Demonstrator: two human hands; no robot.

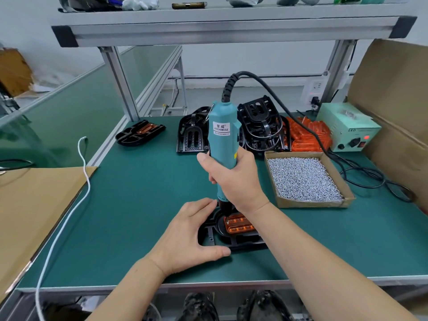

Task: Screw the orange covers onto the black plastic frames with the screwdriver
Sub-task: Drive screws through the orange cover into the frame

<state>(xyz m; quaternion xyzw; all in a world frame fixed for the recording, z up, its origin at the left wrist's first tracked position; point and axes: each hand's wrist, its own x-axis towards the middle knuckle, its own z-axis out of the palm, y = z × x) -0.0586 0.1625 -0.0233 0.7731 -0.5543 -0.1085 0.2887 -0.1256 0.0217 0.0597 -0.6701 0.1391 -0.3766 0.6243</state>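
1. The screwdriver (223, 135) was held upright in the right hand (231, 179), whose fingers were wrapped round its barrel; its tip was hidden at the far end of the orange cover (238, 224)
2. The black frame (243, 242) was laid on the worktop (139, 205) near its front edge and steadied by the left hand (192, 235), pressed flat with fingers nearly straight and nothing grasped
3. A tilted bit could be expected to slip and scar the cover; a frame shifted under the hand would do likewise
4. The cord (301, 126) was trailed past the box of screws (303, 179), where it might be snagged; stacked frames (259, 126) were set behind, well apart
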